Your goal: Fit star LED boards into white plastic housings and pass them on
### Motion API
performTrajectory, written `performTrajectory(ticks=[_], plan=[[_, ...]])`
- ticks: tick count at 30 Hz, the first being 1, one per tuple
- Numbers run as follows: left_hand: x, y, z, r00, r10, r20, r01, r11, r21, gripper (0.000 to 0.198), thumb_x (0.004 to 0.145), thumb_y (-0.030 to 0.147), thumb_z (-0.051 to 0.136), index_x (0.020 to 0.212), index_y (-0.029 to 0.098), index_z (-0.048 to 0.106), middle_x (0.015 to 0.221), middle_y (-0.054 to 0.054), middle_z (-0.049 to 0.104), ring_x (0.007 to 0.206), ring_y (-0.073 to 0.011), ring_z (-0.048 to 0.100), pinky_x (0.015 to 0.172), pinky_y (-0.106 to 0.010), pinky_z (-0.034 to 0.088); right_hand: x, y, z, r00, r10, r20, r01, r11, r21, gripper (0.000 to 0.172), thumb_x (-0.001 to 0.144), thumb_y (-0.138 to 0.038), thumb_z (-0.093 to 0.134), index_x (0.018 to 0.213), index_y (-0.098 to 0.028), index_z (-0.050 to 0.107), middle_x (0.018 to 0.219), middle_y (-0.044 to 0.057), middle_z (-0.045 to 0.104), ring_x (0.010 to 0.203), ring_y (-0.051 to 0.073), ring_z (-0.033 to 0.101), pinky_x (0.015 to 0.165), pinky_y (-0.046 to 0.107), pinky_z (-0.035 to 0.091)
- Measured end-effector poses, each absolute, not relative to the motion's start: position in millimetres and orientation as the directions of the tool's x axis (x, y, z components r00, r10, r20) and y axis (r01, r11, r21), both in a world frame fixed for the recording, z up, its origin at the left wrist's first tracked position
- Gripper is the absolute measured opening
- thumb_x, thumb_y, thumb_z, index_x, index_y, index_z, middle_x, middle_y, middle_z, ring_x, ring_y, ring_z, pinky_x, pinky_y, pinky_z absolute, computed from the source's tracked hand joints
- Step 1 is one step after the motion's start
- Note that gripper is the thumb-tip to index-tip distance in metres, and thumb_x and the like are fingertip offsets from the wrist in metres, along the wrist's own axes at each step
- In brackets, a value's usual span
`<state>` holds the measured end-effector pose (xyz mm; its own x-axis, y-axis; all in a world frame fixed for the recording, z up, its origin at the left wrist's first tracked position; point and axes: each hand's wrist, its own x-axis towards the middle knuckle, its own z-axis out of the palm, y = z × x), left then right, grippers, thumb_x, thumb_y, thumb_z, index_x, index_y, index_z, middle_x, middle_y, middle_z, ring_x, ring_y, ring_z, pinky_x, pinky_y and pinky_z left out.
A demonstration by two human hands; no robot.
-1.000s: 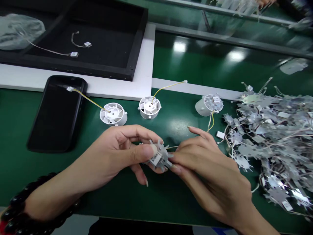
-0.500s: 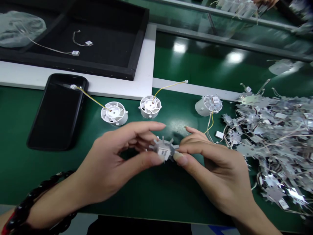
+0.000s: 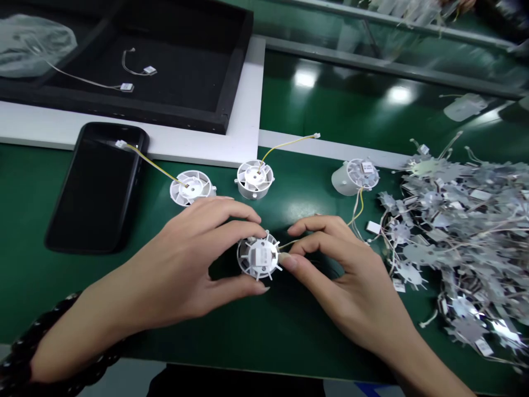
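My left hand (image 3: 206, 256) is wrapped around a small white round fan (image 3: 243, 255), thumb below and fingers above. On top of the fan lies a star-shaped metal plate (image 3: 270, 264) with narrow prongs and a white labelled block (image 3: 262, 256) in its middle. At the right edge of the plate, the thumb of my right hand (image 3: 330, 270) presses, its fingers curled close by. A thin yellowish wire (image 3: 288, 244) runs from that edge toward my right fingers. Behind my hands stand two white fans, one on the left (image 3: 192, 188) and one in the middle (image 3: 254, 179), with their wires up.
Another fan (image 3: 354, 177) with a plate on it lies tilted at right. A heap of star-shaped plates (image 3: 463, 220) with wires covers the right side. A black phone (image 3: 97, 190) lies at left, below a black tray (image 3: 198, 105) holding two wired pieces. A glossy partition rises behind.
The star-shaped plate, held between both hands before, now sits on the fan in my left hand. My left hand has turned to grip the fan from the side.
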<state>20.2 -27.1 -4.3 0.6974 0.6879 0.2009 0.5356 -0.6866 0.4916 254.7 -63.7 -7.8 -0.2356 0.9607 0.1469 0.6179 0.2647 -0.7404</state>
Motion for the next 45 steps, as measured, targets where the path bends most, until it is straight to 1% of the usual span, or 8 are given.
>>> performTrajectory(ticks=[6, 12, 19, 25, 34, 37, 41, 45], plan=[[24.0, -25.8, -7.0, 0.742, 0.645, 0.182, 0.516, -0.723, 0.459, 0.045, 0.098, 0.055, 0.057, 0.127, 0.021, 0.05, 0.12, -0.003, 0.067, 0.113, -0.0218, 0.063, 0.116, -0.044, 0.034, 254.5, -62.2, -10.8, -0.24, 0.968, 0.074, 0.629, 0.213, -0.747, 0.014, 0.093, -0.027, 0.066, 0.08, -0.024, 0.068, 0.102, 0.002, 0.07, 0.098, 0.02, 0.066, 0.088, 0.037, 0.047], [24.9, -25.2, -8.9, 0.752, 0.629, 0.195, 0.495, -0.735, 0.463, 0.034, 0.103, 0.051, 0.05, 0.12, 0.022, 0.054, 0.115, -0.002, 0.07, 0.107, -0.0211, 0.066, 0.101, -0.04, 0.045, 254.0, -60.7, -11.7, -0.235, 0.971, 0.04, 0.603, 0.178, -0.777, 0.013, 0.094, -0.027, 0.067, 0.081, -0.024, 0.068, 0.102, 0.002, 0.071, 0.098, 0.021, 0.067, 0.089, 0.037, 0.048], [25.4, -26.1, -9.4, 0.71, 0.678, 0.192, 0.515, -0.685, 0.515, 0.04, 0.099, 0.058, 0.053, 0.117, 0.022, 0.056, 0.113, -0.003, 0.072, 0.099, -0.0229, 0.07, 0.085, -0.037, 0.051, 253.9, -60.4, -13.8, -0.253, 0.965, 0.073, 0.598, 0.215, -0.772, 0.012, 0.094, -0.027, 0.067, 0.082, -0.023, 0.068, 0.1, 0.003, 0.072, 0.096, 0.022, 0.067, 0.089, 0.038, 0.048], [25.7, -27.2, -12.1, 0.708, 0.685, 0.175, 0.522, -0.674, 0.523, 0.044, 0.099, 0.06, 0.052, 0.117, 0.021, 0.056, 0.108, -0.004, 0.073, 0.095, -0.0235, 0.072, 0.074, -0.035, 0.054, 252.6, -60.2, -14.1, -0.251, 0.966, 0.058, 0.542, 0.189, -0.819, 0.013, 0.094, -0.026, 0.068, 0.082, -0.023, 0.065, 0.089, -0.002, 0.072, 0.083, 0.015, 0.067, 0.078, 0.029, 0.048], [25.6, -29.8, -16.2, 0.72, 0.664, 0.201, 0.536, -0.716, 0.448, 0.04, 0.101, 0.055, 0.051, 0.121, 0.021, 0.053, 0.109, -0.007, 0.072, 0.092, -0.0262, 0.072, 0.071, -0.038, 0.056, 252.1, -60.1, -12.5, -0.241, 0.969, 0.052, 0.554, 0.182, -0.812, 0.01, 0.093, -0.023, 0.068, 0.083, -0.022, 0.065, 0.086, -0.001, 0.073, 0.078, 0.014, 0.068, 0.069, 0.025, 0.051], [26.1, -29.4, -14.9, 0.715, 0.674, 0.187, 0.538, -0.701, 0.468, 0.037, 0.101, 0.05, 0.052, 0.123, 0.021, 0.054, 0.114, -0.008, 0.072, 0.098, -0.0263, 0.072, 0.078, -0.038, 0.057, 256.1, -60.3, -10.9, -0.291, 0.954, 0.074, 0.576, 0.237, -0.782, 0.003, 0.092, -0.021, 0.068, 0.094, -0.023, 0.066, 0.092, 0.0, 0.075, 0.083, 0.016, 0.07, 0.071, 0.026, 0.054], [25.0, -29.1, -13.5, 0.722, 0.665, 0.191, 0.533, -0.711, 0.459, 0.034, 0.099, 0.041, 0.055, 0.125, 0.019, 0.058, 0.119, -0.01, 0.072, 0.102, -0.027, 0.072, 0.083, -0.039, 0.059, 262.6, -59.8, -12.5, -0.416, 0.896, 0.157, 0.597, 0.399, -0.696, 0.011, 0.094, -0.017, 0.065, 0.104, -0.022, 0.068, 0.096, 0.002, 0.077, 0.084, 0.017, 0.071, 0.075, 0.03, 0.053], [23.3, -28.5, -13.2, 0.728, 0.652, 0.212, 0.525, -0.729, 0.439, 0.034, 0.098, 0.037, 0.057, 0.125, 0.016, 0.06, 0.12, -0.01, 0.072, 0.105, -0.0269, 0.071, 0.089, -0.04, 0.06, 266.1, -58.9, -18.7, -0.507, 0.828, 0.238, 0.632, 0.545, -0.55, 0.014, 0.1, -0.017, 0.056, 0.104, -0.02, 0.069, 0.094, 0.004, 0.077, 0.079, 0.018, 0.068, 0.069, 0.033, 0.048]])
